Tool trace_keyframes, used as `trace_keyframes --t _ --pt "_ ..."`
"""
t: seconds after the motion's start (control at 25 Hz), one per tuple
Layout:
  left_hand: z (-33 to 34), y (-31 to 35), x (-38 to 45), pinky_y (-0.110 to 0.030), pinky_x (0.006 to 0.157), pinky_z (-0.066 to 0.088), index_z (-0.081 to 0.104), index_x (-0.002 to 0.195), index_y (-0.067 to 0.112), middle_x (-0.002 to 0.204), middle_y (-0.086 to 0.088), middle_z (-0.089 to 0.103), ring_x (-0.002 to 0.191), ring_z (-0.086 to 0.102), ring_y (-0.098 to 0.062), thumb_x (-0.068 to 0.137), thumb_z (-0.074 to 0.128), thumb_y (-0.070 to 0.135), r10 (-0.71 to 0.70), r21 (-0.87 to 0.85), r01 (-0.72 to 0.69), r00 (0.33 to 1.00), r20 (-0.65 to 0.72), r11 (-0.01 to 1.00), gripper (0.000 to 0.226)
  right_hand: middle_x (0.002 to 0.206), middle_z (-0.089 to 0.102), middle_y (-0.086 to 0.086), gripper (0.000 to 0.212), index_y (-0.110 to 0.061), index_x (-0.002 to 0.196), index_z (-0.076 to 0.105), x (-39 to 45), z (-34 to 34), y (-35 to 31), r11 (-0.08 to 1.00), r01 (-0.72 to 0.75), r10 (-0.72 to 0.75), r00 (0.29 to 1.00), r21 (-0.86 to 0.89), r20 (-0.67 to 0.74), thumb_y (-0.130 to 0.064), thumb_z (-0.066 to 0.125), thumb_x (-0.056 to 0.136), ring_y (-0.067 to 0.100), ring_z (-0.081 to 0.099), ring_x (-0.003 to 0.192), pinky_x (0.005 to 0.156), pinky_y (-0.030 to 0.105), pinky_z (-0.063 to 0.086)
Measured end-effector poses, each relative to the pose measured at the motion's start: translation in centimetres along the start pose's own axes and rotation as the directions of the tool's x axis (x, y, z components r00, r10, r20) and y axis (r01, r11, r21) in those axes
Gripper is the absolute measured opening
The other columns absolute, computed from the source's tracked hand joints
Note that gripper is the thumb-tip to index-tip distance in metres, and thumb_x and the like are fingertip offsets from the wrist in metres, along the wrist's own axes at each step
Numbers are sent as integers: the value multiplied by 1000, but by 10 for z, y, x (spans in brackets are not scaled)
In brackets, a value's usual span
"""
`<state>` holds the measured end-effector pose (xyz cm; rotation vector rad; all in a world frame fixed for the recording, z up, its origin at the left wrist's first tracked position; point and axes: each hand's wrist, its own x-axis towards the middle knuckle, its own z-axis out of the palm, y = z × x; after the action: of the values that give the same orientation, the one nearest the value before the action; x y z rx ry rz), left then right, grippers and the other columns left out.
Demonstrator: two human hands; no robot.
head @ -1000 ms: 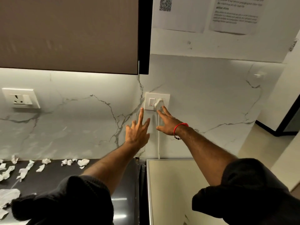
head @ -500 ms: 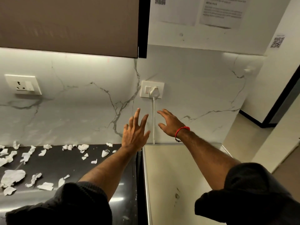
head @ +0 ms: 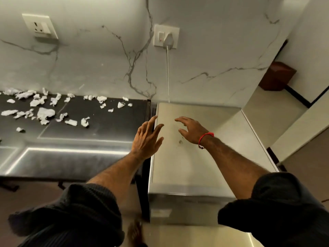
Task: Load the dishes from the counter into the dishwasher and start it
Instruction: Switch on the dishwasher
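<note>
A dark worktop [head: 99, 125] lies left of the left hand's fingers [head: 151, 125], strewn with torn white paper scraps [head: 45, 113], most well to their left and a few up near the wall. Under and beyond the right hand's fingers [head: 181, 120] spreads the pale dishwasher top [head: 195, 166], faintly smudged.

One head-worn wide-angle view looks steeply down at close range: wall [head: 204, 50] across the frame's top, tabletop [head: 106, 125] at left, forearms entering from below.
</note>
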<state>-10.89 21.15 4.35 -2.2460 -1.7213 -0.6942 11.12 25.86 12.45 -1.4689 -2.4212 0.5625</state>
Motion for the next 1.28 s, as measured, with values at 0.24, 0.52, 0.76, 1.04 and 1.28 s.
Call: trace_keyframes --t 0.24,0.52,0.76,1.04,1.28 --pt "-6 74 -133 -46 101 47 50 140 20 148 -10 46 127 50 -31 98 56 37 -105 -59 121 969 223 991 46 137 59 4 40 -22 132 59 -130 72 40 984 -137 113 973 111 200 -16 55 93 21 59 118 106 32 42" --pt "12 109 -216 -42 125 14 27 157 12 166 -4 23 154 16 -27 98 47 2 -194 -50 248 854 482 968 64 159 29 3 59 -12 145 45 -195 137 47 979 -197 174 939 50 297 -2 56 88 19 23 148 117 22 9" --pt "21 83 -226 -53 121 25 44 150 23 160 3 37 151 27 -23 91 59 0 -121 -121 169 936 329 978 65 158 32 -6 66 -22 143 50 -192 151 51 969 -237 224 962 69 158 7 51 84 14 23 148 120 25 8" --pt "75 72 -258 -50 117 35 30 156 12 166 -5 22 156 6 -29 85 73 7 -32 -240 50 996 78 970 84 154 37 -5 66 -19 142 50 -210 205 63 993 -99 113 961 71 -253 8 51 82 14 24 148 122 32 5" --pt "117 67 -258 -50 120 31 33 153 10 162 -8 26 154 10 -34 87 78 15 -17 -189 -17 984 -175 982 80 141 55 -1 60 -13 129 62 -203 259 72 999 23 0 730 25 -683 3 49 74 20 41 139 121 46 13"
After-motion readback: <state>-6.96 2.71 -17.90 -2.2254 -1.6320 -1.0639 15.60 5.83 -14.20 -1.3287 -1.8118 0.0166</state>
